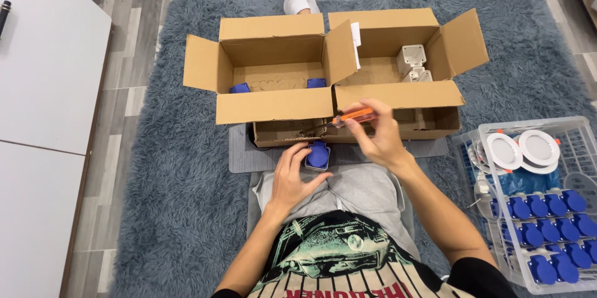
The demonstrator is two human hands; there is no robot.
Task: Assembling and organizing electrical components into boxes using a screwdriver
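Two hands over my lap: my left hand (292, 177) cups a rounded blue plastic part (318, 155) on grey fabric, my right hand (379, 136) pinches a slim orange screwdriver (349, 116) beside cardboard boxes (273, 71)

Orange screwdriver (353, 116), blue socket (318, 155), brown cardboard boxes (273, 105), grey-blue shaggy rug (174, 180)

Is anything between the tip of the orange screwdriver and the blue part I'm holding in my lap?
Nothing visible. The screwdriver in the right hand sits above the blue part, which the left hand steadies.
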